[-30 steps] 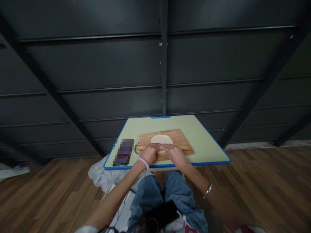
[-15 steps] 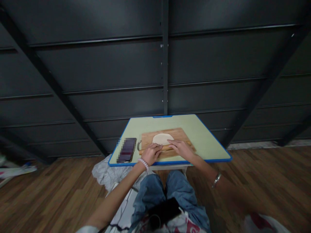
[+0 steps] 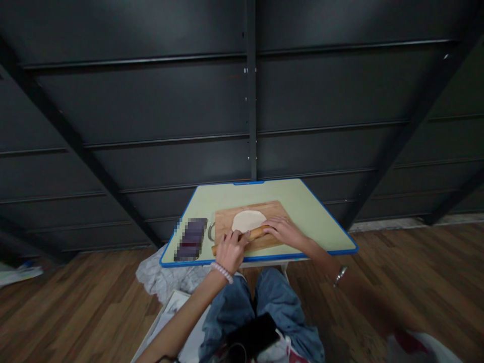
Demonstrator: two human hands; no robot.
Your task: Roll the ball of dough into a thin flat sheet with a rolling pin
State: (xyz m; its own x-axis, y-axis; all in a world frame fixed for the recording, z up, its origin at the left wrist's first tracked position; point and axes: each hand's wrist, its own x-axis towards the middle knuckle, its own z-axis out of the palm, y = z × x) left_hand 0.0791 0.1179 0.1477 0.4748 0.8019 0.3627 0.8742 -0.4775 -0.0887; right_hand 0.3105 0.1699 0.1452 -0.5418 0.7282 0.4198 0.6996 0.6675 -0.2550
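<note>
A wooden rolling pin (image 3: 256,233) lies slantwise over the near part of a wooden cutting board (image 3: 224,217), its left end lower than its right. My left hand (image 3: 230,250) is closed over the pin's left part, and my right hand (image 3: 284,231) grips it towards the right end. Just beyond the pin, a flat round sheet of pale dough (image 3: 247,220) rests on the board. The pin and my fingers hide the dough's near edge. At the board's left side sticks out a metal ring handle (image 3: 211,232).
The board sits on a small pale green table (image 3: 313,212) with a blue rim. A phone (image 3: 192,239), its screen blurred out, lies at the table's left. Another black phone-like device (image 3: 253,337) is on my lap. Crumpled white cloth (image 3: 153,275) is below the table's left corner.
The rolling pin has turned from nearly level to a slant, its left end now nearer me. My left hand has come back towards me; the view has shifted slightly.
</note>
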